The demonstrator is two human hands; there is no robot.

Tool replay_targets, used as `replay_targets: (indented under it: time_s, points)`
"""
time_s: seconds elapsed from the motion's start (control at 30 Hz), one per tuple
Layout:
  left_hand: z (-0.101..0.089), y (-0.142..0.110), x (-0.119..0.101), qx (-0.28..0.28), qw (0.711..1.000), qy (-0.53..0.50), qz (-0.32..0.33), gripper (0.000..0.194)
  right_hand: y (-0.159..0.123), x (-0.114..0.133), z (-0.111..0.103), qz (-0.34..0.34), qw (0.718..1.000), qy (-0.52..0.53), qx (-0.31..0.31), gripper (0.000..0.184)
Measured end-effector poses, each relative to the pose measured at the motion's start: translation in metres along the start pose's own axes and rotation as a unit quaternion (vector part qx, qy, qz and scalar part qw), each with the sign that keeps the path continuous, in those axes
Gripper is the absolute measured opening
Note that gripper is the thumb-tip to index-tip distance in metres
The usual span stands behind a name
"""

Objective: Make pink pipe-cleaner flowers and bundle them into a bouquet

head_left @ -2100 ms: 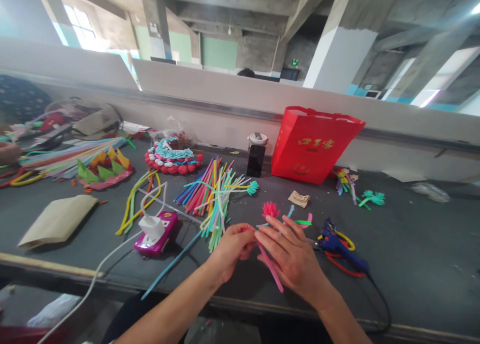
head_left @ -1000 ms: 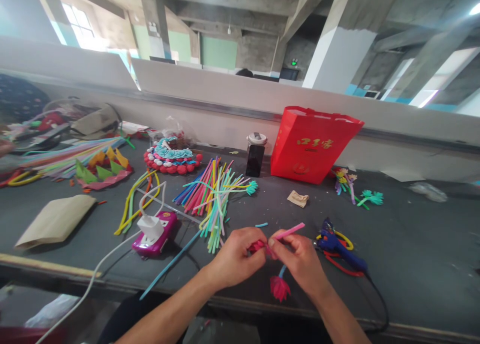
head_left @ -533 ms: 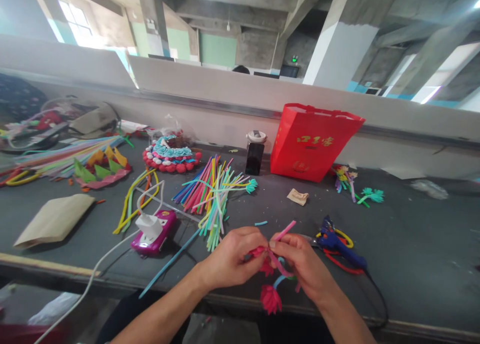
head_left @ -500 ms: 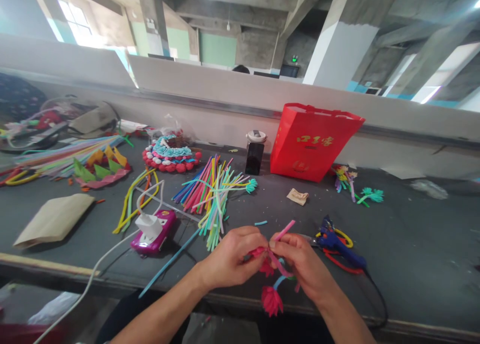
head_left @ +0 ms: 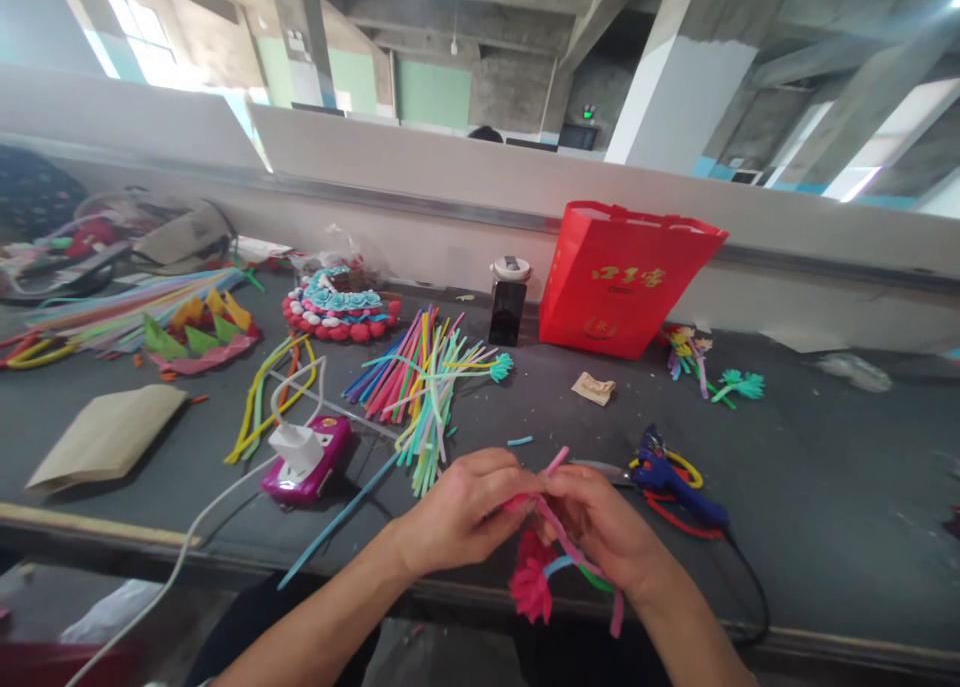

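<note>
My left hand (head_left: 480, 507) and my right hand (head_left: 600, 527) meet above the front edge of the table, fingertips pressed together. Between them runs a pink pipe cleaner (head_left: 559, 527), one end poking up past the fingertips. My left fingers are closed on a bright pink piece beside it, mostly hidden. Below the hands hangs a deep pink pipe-cleaner flower (head_left: 531, 587), joined to light blue and green stems. Right of my right hand lie a blue glue gun (head_left: 679, 487) and scissors (head_left: 664, 462), the scissor blades partly behind the gun.
A bundle of coloured pipe cleaners (head_left: 431, 397) lies ahead on the left. A purple power socket (head_left: 307, 462) with a white plug and cable is nearer. A red bag (head_left: 630, 282) and a phone (head_left: 508, 312) stand at the back; finished flowers (head_left: 739, 385) lie to the right.
The hanging pink flower has swung left and up, nearer my left hand. The pink pipe cleaner's upper end sits lower and more of its tail shows below my right hand.
</note>
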State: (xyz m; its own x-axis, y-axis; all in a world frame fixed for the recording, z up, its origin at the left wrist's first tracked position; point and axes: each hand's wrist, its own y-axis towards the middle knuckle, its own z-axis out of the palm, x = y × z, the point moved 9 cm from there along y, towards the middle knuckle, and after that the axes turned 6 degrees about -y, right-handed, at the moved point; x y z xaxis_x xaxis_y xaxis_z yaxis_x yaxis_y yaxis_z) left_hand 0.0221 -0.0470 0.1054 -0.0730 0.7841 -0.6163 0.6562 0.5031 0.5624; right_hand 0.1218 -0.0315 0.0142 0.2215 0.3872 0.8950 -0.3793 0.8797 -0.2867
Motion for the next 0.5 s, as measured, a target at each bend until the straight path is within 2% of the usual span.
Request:
replay_targets:
  time_s: [0.13, 0.23, 0.33, 0.4, 0.43, 0.5]
  points:
    - [0.001, 0.0, -0.001, 0.014, 1.0, 0.024, 0.01, 0.02, -0.004, 0.003, 0.004, -0.002, 0.999, -0.032, 0.014, 0.024]
    - [-0.002, -0.002, 0.003, 0.0, 0.999, 0.039, -0.013, 0.018, -0.008, 0.009, 0.006, -0.011, 0.997, -0.073, 0.014, 0.029]
    - [-0.007, -0.003, 0.01, -0.03, 0.997, 0.052, -0.048, 0.015, -0.011, 0.016, 0.007, -0.031, 0.988, -0.149, 0.004, 0.023]
    - [-0.009, -0.004, 0.015, -0.041, 0.996, 0.041, -0.075, 0.015, -0.013, 0.024, 0.003, -0.077, 0.969, -0.231, -0.033, 0.02]
    - [-0.009, -0.005, 0.018, -0.046, 0.995, 0.026, -0.089, 0.015, -0.014, 0.03, 0.002, -0.11, 0.951, -0.282, -0.058, 0.018]
    - [-0.01, -0.006, 0.024, -0.058, 0.991, -0.015, -0.122, 0.014, -0.017, 0.041, 0.002, -0.176, 0.898, -0.39, -0.103, 0.014]
